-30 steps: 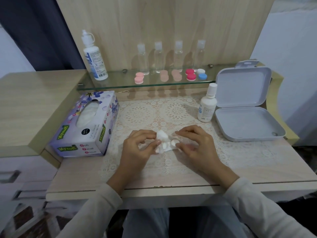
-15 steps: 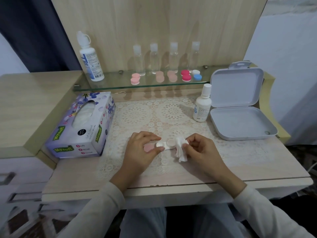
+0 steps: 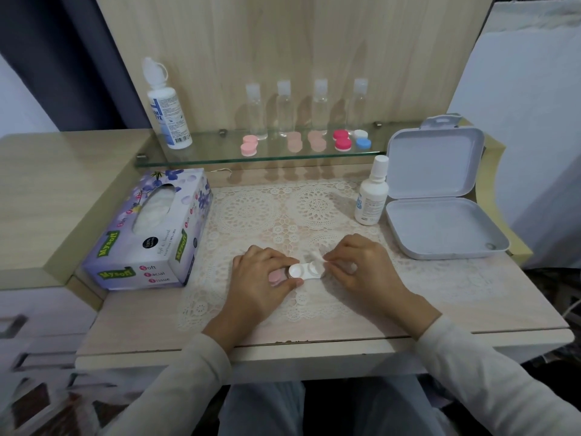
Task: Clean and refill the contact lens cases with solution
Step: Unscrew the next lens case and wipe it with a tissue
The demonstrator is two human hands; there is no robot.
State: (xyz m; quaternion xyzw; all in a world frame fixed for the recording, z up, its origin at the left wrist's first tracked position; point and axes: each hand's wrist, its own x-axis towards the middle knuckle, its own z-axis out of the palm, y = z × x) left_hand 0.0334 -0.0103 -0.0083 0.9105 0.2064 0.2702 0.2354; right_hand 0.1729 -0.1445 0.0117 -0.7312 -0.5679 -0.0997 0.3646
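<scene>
On the lace mat (image 3: 257, 212), the white lens case (image 3: 306, 270) lay uncapped between both hands. The left hand (image 3: 259, 280) gripped its left end, fingers curled, a pink cap (image 3: 276, 276) beneath them. The right hand (image 3: 361, 272) pinched a tissue (image 3: 314, 257) against the right well. The solution bottle (image 3: 371, 196) stood upright nearby.
</scene>
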